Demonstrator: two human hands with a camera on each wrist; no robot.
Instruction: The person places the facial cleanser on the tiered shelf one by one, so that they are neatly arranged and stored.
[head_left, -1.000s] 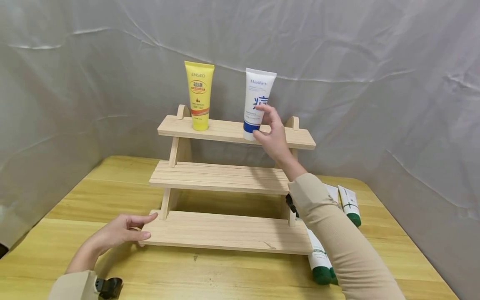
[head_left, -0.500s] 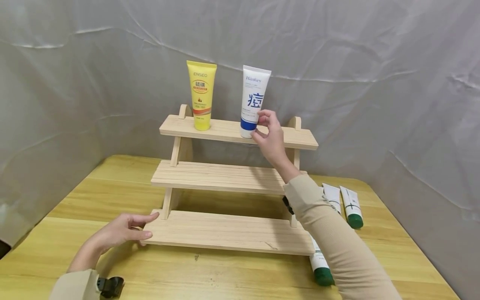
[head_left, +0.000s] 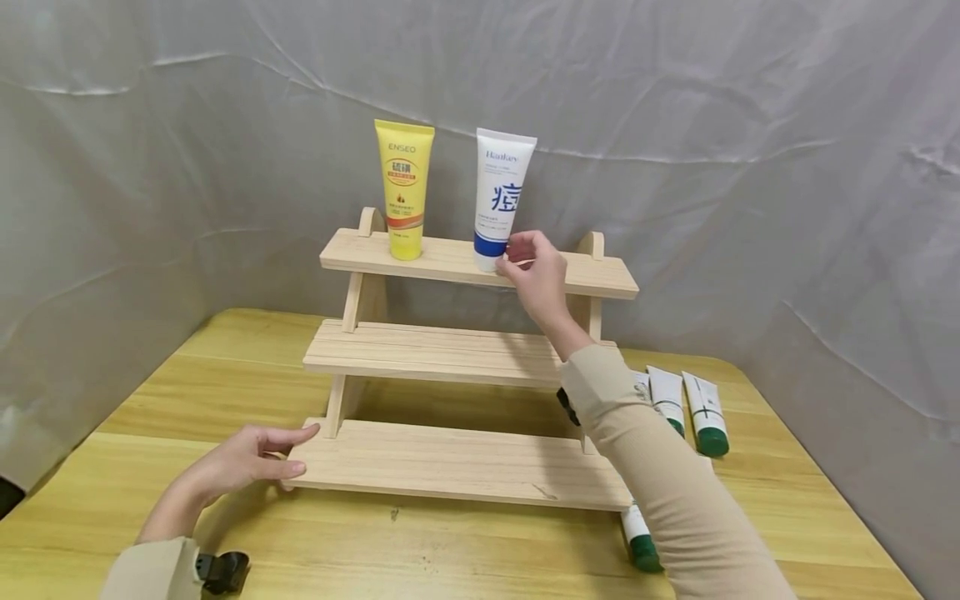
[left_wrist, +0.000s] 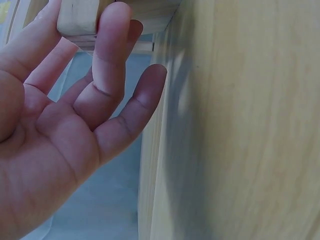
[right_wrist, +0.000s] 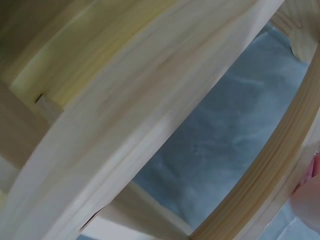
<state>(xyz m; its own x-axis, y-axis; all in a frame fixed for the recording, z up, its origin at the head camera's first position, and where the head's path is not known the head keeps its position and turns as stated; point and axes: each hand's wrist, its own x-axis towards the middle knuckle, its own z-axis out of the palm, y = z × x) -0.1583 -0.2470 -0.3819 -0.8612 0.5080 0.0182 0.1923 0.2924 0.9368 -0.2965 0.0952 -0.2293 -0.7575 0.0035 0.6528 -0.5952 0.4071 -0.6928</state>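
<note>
A three-step wooden display rack (head_left: pixel 457 463) stands on the table. My left hand (head_left: pixel 232 463) grips the left end of its bottom board between thumb and fingers; the left wrist view shows the board end (left_wrist: pixel 80 17) between them. On the top board stands a yellow tube (head_left: pixel 405 187), cap down. To its right, a white tube (head_left: pixel 501 187) with a blue band also stands cap down. My right hand (head_left: pixel 542 275) pinches the white tube low at its cap, from the right. In the right wrist view only a fingertip (right_wrist: pixel 307 205) shows, at the right edge.
Several white tubes with green caps, such as this green-capped tube (head_left: pixel 705 412), lie on the table (head_left: pixel 187 392) right of the rack, partly behind the right sleeve (head_left: pixel 660 467). A grey cloth (head_left: pixel 675 125) hangs behind and at the sides.
My right hand and the white tube have moved a little left along the top board, toward the yellow tube. The fingers now sit lower on the tube. My left hand keeps its place.
</note>
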